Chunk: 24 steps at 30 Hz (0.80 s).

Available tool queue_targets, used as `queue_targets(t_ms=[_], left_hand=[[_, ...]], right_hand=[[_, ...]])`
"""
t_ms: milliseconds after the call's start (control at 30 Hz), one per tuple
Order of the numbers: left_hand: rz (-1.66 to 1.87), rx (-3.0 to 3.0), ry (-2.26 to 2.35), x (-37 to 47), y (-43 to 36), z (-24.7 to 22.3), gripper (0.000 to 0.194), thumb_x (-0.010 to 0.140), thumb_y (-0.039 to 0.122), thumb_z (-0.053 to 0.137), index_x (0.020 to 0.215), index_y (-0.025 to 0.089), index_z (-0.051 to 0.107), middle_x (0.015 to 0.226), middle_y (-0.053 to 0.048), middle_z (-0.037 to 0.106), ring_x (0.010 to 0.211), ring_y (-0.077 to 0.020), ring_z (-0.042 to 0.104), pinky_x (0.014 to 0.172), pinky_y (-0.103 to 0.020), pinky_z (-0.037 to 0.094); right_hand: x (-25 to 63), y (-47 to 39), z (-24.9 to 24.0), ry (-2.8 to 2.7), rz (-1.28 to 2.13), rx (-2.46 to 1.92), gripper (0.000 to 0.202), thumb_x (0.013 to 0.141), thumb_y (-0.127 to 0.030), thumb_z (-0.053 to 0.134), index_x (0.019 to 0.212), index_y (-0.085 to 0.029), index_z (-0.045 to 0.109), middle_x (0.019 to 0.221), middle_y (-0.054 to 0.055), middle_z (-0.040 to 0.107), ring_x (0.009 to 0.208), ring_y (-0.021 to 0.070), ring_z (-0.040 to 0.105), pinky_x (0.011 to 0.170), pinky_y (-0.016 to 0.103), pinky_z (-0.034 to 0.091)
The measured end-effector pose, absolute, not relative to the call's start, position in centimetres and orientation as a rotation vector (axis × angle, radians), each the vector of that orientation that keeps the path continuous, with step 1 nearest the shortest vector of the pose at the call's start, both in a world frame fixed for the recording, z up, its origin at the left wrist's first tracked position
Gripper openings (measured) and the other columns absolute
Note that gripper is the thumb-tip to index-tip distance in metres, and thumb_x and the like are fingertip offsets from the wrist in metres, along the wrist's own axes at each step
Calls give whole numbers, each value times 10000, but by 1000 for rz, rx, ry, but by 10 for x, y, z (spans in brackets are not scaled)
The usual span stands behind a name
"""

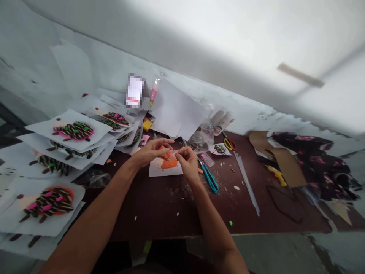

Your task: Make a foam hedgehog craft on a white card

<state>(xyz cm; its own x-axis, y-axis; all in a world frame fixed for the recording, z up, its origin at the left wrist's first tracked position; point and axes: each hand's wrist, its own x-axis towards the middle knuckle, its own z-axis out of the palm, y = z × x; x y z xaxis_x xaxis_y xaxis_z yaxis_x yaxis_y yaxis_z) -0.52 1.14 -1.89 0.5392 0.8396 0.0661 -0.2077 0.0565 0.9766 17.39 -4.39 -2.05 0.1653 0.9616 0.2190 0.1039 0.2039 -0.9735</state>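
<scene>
In front of me, my left hand [151,150] and my right hand [188,161] hold a small see-through plastic packet [173,153] with orange clay-like material inside. The left fingers curve over its left side, with thumb and forefinger closed on it. My right thumb and fingertips pinch its right edge. Just beneath lies a white sheet [155,172] bearing a flat orange shape [170,163] and a pale pointed part, partly covered by my hands. To the right of my right hand lie teal-handled scissors [210,178], apart from it.
Stacked hedgehog pictures [75,131] fill the left side. A phone [135,90] and white paper [178,110] stand against the wall. On the right are red-and-yellow scissors [229,144], glue sticks [247,184], a yellow glue gun [276,175], cardboard [288,165] and dark floral cloth [325,163].
</scene>
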Motion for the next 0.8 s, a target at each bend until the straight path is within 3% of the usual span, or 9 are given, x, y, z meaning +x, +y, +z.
queue_targets(t_ms=[133, 333, 500, 800], left_hand=[[878, 1328, 608, -7, 14, -23, 416, 820, 238, 694, 1229, 164, 665, 1020, -64, 686, 871, -146, 651, 802, -309, 561], [849, 1430, 646, -1, 15, -30, 459, 830, 198, 619, 1290, 198, 629, 1111, -65, 676, 956, -156, 644, 871, -316, 539], [822, 1447, 664, 1, 12, -32, 502, 815, 233, 662, 1315, 219, 613, 1236, -96, 650, 878, -144, 650, 799, -307, 550], [848, 1392, 617, -3, 12, -30, 599, 749, 266, 792, 1311, 188, 600, 1115, -75, 665, 940, -162, 650, 826, -307, 537]], right_hand=[[172, -50, -23, -1345, 803, -1190, 129, 812, -347, 719, 835, -221, 731, 875, 36, 736, 807, 182, 664, 744, 304, 530], [170, -55, -21, -1471, 715, -1234, 182, 823, -301, 733, 986, -254, 799, 1076, 52, 745, 777, 160, 666, 737, 298, 549], [169, -58, -18, -1595, 693, -1330, 112, 847, -288, 729, 935, -257, 792, 1006, 49, 740, 774, 169, 660, 773, 320, 549], [171, -60, -18, -1635, 507, -1384, 69, 879, -262, 700, 829, -238, 740, 949, 60, 737, 814, 195, 659, 812, 341, 530]])
